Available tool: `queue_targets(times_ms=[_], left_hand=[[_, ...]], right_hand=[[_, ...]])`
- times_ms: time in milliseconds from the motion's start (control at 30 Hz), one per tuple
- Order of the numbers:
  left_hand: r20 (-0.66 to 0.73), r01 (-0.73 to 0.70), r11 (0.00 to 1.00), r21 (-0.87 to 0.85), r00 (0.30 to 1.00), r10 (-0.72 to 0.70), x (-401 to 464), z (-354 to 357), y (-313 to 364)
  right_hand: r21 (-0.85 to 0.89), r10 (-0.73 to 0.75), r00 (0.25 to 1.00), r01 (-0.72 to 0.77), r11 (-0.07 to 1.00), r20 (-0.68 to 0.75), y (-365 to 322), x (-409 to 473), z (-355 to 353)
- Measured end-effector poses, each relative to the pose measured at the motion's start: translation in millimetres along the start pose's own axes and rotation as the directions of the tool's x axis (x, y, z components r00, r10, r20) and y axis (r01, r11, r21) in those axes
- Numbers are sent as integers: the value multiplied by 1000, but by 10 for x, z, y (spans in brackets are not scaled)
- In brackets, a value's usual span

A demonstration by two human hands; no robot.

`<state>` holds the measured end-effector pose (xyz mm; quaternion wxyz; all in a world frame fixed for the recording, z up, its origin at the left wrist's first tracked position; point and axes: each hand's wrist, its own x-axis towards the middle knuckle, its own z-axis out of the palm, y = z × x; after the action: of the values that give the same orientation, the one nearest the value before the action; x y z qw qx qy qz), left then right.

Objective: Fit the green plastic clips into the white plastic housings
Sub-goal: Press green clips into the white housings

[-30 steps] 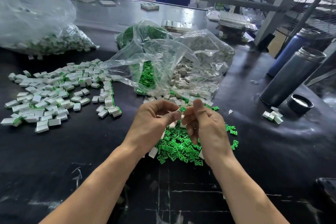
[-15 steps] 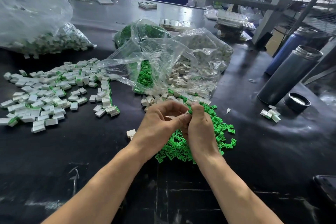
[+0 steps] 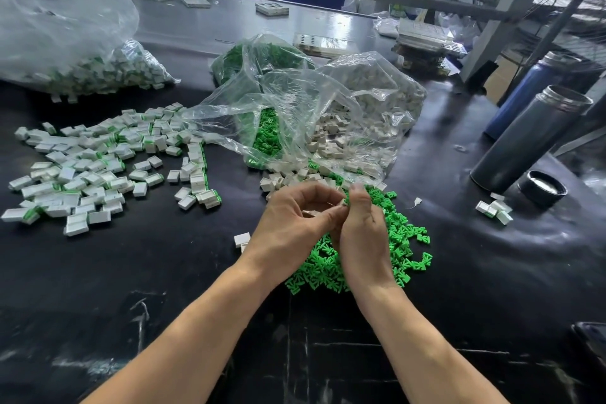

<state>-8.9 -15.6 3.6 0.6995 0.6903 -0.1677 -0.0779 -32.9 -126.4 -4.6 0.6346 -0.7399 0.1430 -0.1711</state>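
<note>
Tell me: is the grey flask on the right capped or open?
Open. The grey flask stands with a bare metal mouth, and its black cap lies upturned on the table beside its base.

Green clips: small bright green pieces, loose in a flat heap on the black table, partly under the hands.
Clips in bag: more green ones inside clear plastic.
White housings: small empty boxes, spilled at the bag mouth.
Fitted housings: white with green edge, scattered on the left.
</note>
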Motion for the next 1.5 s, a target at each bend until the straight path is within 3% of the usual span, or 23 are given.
queue_targets(times_ms=[400,967,1100,1233,1333,1500], left_hand=[[-59,-56,998,-11,997,56,13,67,-4],[-75,-38,999,-20,996,37,8,62,-13],[-76,-20,1000,-15,997,19,-4,46,9],[-134,7,1000,26,991,-4,21,-26,26],[-144,17,1000,26,990,-13,29,-65,49],[-137,21,996,90,991,-9,21,-83,39]], right_hand=[[-169,-60,996,47,984,-73,40,93,-5],[-157,-99,993,88,984,-63,30,84,-12],[-112,-102,995,101,989,-5,45,81,-49],[-122,-177,983,171,978,-40,51,110,-164],[-51,-228,972,230,972,58,36,117,-242],[-123,-294,945,313,942,146,58,127,-275]])
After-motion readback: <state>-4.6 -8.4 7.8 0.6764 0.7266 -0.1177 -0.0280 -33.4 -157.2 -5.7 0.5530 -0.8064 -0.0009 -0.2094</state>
